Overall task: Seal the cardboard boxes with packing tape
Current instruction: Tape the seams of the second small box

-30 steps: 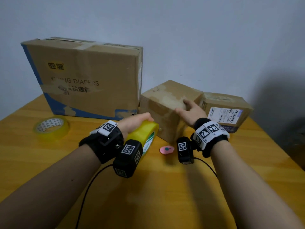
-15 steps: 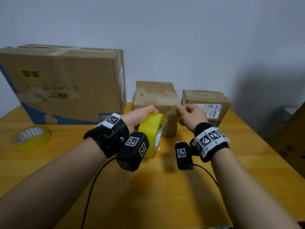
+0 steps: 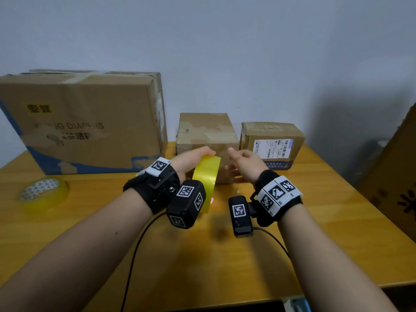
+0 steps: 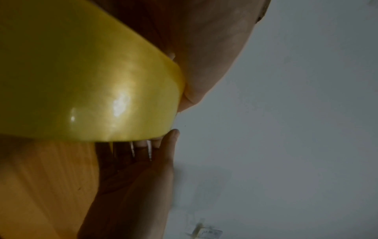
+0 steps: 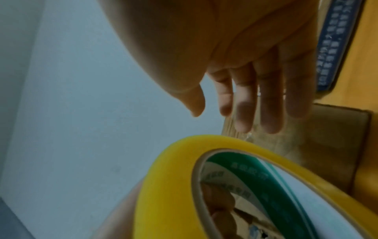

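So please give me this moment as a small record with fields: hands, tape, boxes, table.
left hand: grips the yellow roll, fingers through its core
right hand: fingers relaxed, holds nothing, just right of the roll
yellow roll: upright on edge, held above the table
spare roll: lies flat at the table's left
big box: back left, against the wall
middle box: behind the hands
labelled box: right of the middle box

- Right hand (image 3: 245, 163) lifted off the middle cardboard box (image 3: 206, 134), fingers now loose beside the yellow tape roll (image 3: 206, 176).
- Roll raised higher in the left hand (image 3: 191, 162).
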